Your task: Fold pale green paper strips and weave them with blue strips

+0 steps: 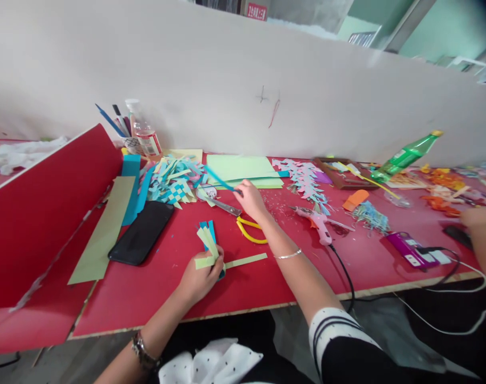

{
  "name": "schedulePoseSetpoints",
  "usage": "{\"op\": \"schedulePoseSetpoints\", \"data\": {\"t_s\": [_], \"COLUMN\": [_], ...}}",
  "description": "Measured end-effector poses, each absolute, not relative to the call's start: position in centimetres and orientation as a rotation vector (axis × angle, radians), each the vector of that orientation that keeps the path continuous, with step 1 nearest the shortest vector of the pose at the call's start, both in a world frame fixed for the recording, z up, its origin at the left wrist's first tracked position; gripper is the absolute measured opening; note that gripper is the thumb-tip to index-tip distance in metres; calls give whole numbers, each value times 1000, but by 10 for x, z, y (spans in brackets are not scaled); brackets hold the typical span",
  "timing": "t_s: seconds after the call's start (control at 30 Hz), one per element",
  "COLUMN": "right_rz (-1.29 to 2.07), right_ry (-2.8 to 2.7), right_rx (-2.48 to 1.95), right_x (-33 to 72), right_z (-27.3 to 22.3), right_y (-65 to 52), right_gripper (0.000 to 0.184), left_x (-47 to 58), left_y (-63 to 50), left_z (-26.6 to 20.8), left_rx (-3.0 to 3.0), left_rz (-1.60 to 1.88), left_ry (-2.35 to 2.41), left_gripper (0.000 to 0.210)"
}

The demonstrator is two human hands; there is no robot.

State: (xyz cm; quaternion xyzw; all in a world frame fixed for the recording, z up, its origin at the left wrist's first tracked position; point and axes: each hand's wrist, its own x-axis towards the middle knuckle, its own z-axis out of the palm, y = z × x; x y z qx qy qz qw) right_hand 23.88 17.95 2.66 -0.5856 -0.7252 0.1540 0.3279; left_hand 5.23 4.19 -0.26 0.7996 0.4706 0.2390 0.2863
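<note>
My left hand [203, 274] is closed low over the red table, gripping several crossed pale green and blue paper strips [208, 240]. One pale green strip [246, 260] sticks out to the right of that hand. Farther forward, my right hand [251, 200] pinches the end of a blue paper strip [219, 179], which slants up and left. Scissors [223, 205] lie just left of my right hand, and a yellow bent loop [251, 233] rests below it. A heap of cut and woven paper pieces [177, 181] is nearby.
A black phone [141, 233] lies at left by a red upright panel [47, 213]. A pink glue gun [317, 223], a purple power strip [413, 250] and a green bottle [406, 157] stand to the right. Another person's arm [485, 240] shows at the right edge.
</note>
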Motion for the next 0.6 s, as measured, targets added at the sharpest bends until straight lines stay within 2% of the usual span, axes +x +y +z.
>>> {"op": "schedulePoseSetpoints", "data": {"t_s": [0.13,0.27,0.37,0.6], "right_rz": [610,816,1124,897], "right_ry": [-1780,-1694,-1560,-1840], "right_rx": [-1414,-1319,-1214,-1264], "right_x": [250,244,234,230], "right_z": [36,27,14,4], "right_y": [137,77,37,1], "right_gripper": [22,22,17,15], "left_x": [52,52,53,53], "left_y": [42,42,42,42], "left_z": [-3,-3,-3,-2], "left_rx": [2130,2137,2144,2137], "left_rz": [648,653,658,641], "left_ry": [1239,1230,1226,1231], "left_gripper": [21,22,24,25]}}
